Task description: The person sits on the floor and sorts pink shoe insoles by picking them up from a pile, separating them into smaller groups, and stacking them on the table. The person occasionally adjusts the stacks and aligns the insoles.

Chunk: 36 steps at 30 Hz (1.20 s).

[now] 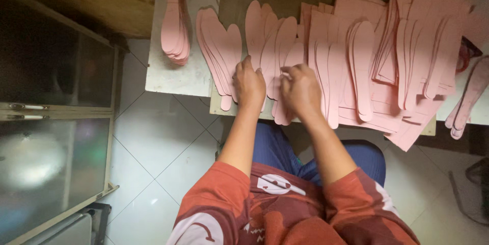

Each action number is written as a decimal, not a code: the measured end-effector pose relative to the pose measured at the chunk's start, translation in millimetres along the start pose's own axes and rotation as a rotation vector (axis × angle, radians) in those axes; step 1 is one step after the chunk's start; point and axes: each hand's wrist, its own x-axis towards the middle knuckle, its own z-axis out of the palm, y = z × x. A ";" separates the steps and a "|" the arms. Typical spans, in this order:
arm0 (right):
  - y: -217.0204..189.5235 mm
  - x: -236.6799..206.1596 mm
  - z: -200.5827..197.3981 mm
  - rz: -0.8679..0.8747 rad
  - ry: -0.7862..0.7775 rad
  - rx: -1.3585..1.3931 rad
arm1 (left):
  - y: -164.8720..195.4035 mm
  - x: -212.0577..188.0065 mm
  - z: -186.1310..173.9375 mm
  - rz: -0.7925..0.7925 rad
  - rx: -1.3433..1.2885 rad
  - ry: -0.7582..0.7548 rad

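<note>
On the table point(178, 79), both hands — left hand point(248, 84), right hand point(300, 89) — press flat, ungripping, on pink insoles point(277, 46).

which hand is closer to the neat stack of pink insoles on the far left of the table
Left. The left hand rests on fanned pink cutouts just right of the stack of pink insoles. The right hand lies farther right, beyond the left hand.

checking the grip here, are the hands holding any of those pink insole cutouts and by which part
Both hands rest on the fanned pink insole cutouts. The left hand presses flat on top; the right hand curls its fingers over one's middle. A true grasp cannot be told.
</note>
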 end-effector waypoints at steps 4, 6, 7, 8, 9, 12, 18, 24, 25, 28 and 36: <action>-35.3 -17.8 24.0 -0.023 -0.002 -0.067 | 9.9 2.8 5.7 -0.118 0.000 -0.078; -34.0 -19.4 26.5 -0.061 -0.004 -0.114 | 11.9 3.1 6.5 -0.159 -0.025 -0.094; -31.5 -18.9 27.2 -0.080 -0.001 -0.140 | 13.0 6.0 6.7 -0.172 -0.044 -0.087; -28.1 -18.6 27.4 -0.070 0.001 -0.123 | 14.4 9.8 7.1 -0.182 -0.064 -0.081; -25.0 -19.1 27.5 -0.058 0.002 -0.106 | 15.3 13.0 7.2 -0.193 -0.082 -0.076; -18.4 -20.1 28.6 -0.033 0.019 -0.059 | 16.9 22.5 5.9 -0.273 -0.076 -0.292; -18.7 -27.6 30.7 0.013 0.098 0.038 | 23.7 35.6 6.6 -0.201 0.116 -0.451; -27.5 -39.2 18.3 -0.058 0.115 0.094 | 28.9 32.8 10.2 -0.178 0.169 -0.420; -30.6 -46.3 13.1 -0.082 0.118 0.107 | 28.6 30.9 12.1 -0.149 0.137 -0.398; -38.5 -77.1 -6.4 -0.179 0.078 -0.083 | 19.7 23.6 17.8 -0.095 0.021 -0.340; -33.2 -90.4 -9.1 -0.140 0.124 -0.176 | -12.2 22.5 22.1 0.027 -0.292 -0.235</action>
